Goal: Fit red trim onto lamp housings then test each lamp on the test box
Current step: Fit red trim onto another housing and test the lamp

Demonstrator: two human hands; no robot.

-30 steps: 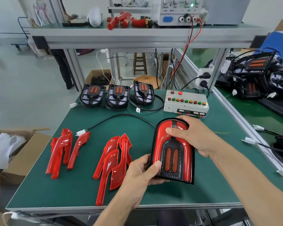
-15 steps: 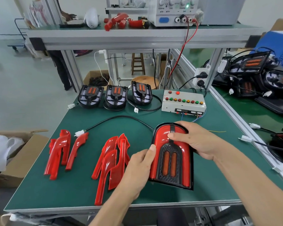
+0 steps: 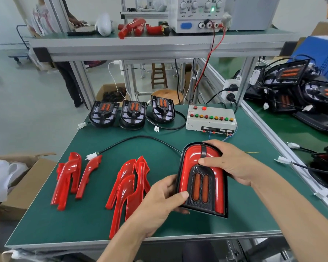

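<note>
A lamp housing [image 3: 201, 184] with red trim on both sides and two orange lenses is held above the green table [image 3: 178, 224]. My left hand [image 3: 159, 199] grips its lower left edge, thumb on the front. Over its top right, my right hand [image 3: 229, 163] wraps around, thumb pressing the red trim. Its black cable runs left to a white plug [image 3: 91, 156]. Loose red trim pieces lie in two groups, one at the left [image 3: 68, 176] and one nearer the middle [image 3: 129, 184]. Three bare housings [image 3: 132, 112] stand in a row at the back. The test box [image 3: 211, 120] with coloured buttons sits behind the lamp.
A power supply [image 3: 197, 14] stands on the upper shelf, its red and black leads hanging down. More housings and cables [image 3: 299, 89] crowd the bench on the right. An open cardboard box [image 3: 17, 184] stands at the left. A person stands beyond the shelf at far left.
My left hand has slid from the lamp's upper left side down to its lower left edge. My right hand stays on top; the lamp has tilted slightly.
</note>
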